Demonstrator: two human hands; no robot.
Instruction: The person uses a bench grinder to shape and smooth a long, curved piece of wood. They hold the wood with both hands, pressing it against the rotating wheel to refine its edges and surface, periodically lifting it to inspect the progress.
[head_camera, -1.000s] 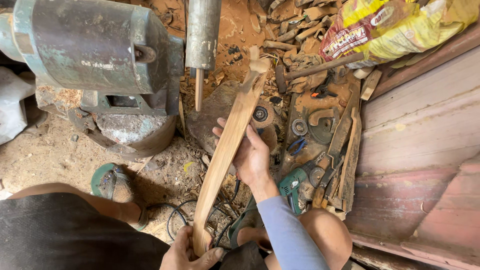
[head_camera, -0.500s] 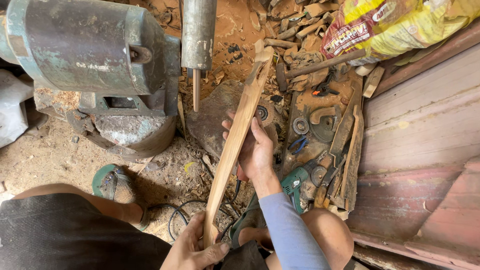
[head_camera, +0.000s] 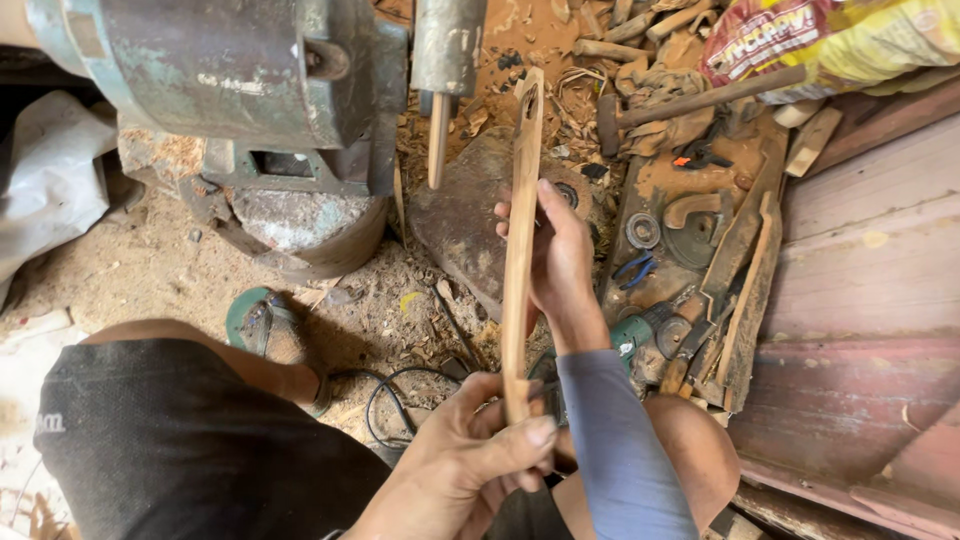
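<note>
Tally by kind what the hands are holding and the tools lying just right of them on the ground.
Hands: 2, left hand and right hand
Long wooden strip, held by both: 1
Hammer: 1
Blue-handled pliers: 1
Green power tool: 1
Total: 6

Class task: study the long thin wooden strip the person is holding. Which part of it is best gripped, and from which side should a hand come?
Probably at two points, as shown: the near end, pinched by the left hand, and the middle, clasped from the right by the right hand. The wooden strip is long and narrow, seen edge-on, so two spread grips likely steady it. Its far end has a slot and sits near the machine's bit; avoid it.
</note>
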